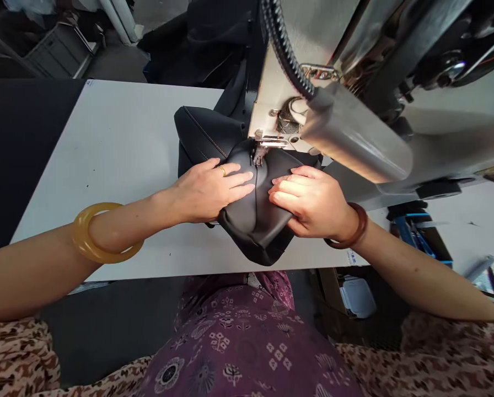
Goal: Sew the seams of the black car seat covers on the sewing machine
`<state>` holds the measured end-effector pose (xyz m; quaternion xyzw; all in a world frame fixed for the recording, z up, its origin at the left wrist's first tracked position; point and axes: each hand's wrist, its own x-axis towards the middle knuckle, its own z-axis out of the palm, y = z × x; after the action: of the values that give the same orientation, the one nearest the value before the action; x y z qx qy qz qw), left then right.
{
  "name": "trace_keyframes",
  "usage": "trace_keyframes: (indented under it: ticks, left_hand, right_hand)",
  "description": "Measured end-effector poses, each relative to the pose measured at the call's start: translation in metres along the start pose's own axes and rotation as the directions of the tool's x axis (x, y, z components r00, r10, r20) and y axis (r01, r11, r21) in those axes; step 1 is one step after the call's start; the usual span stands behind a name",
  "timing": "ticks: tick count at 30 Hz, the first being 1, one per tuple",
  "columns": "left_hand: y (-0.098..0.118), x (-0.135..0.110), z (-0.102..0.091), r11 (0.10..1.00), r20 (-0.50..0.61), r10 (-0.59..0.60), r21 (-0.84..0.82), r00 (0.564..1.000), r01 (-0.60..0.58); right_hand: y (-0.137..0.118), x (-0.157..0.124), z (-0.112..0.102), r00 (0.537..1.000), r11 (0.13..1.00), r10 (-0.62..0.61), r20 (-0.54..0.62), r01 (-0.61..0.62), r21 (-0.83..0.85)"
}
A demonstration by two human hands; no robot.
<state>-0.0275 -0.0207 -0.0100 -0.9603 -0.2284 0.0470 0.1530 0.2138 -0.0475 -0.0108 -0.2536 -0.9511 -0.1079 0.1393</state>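
Observation:
A black leather piece [251, 226] lies under the presser foot [258, 157] of an industrial sewing machine [354, 127]. My left hand [209, 190] rests flat on the leather left of the seam, fingers stretched out toward the needle, a ring on one finger. My right hand [313, 201] presses on the leather right of the seam with its fingers curled and close together, gripping the folded edge. A yellow bangle [100, 234] sits on my left forearm and a brown bangle [352, 229] on my right wrist.
The white sewing table [118, 149] stretches left of the work. More black leather [201, 132] is piled behind the foot. A black corrugated cable [284, 44] hangs along the machine head. Boxes and tools [416, 237] sit low at the right, grey crates [57, 49] at the far left.

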Motion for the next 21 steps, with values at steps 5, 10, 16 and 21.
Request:
trace_keyframes:
  ticks: [5, 10, 16, 21]
  left_hand:
    - [-0.014, 0.007, 0.004, 0.997, -0.039, -0.053, -0.055, 0.998, 0.051]
    - [-0.018, 0.004, 0.012, 0.994, -0.15, -0.013, -0.107, 0.989, -0.003]
    - [-0.015, -0.002, 0.013, 0.976, -0.131, -0.073, -0.214, 0.989, 0.044]
    - [-0.03, 0.004, 0.018, 0.944, -0.104, -0.164, -0.304, 0.981, 0.125]
  right_hand:
    - [0.016, 0.005, 0.008, 0.997, 0.999, 0.032, -0.069, -0.032, 0.01]
    - [0.021, 0.006, 0.015, 0.994, 0.998, 0.057, -0.098, -0.056, 0.011]
    - [0.021, 0.003, 0.018, 0.998, 0.998, 0.056, -0.038, -0.055, 0.037]
    - [0.031, 0.009, 0.023, 0.987, 0.992, 0.122, -0.105, -0.119, 0.027]
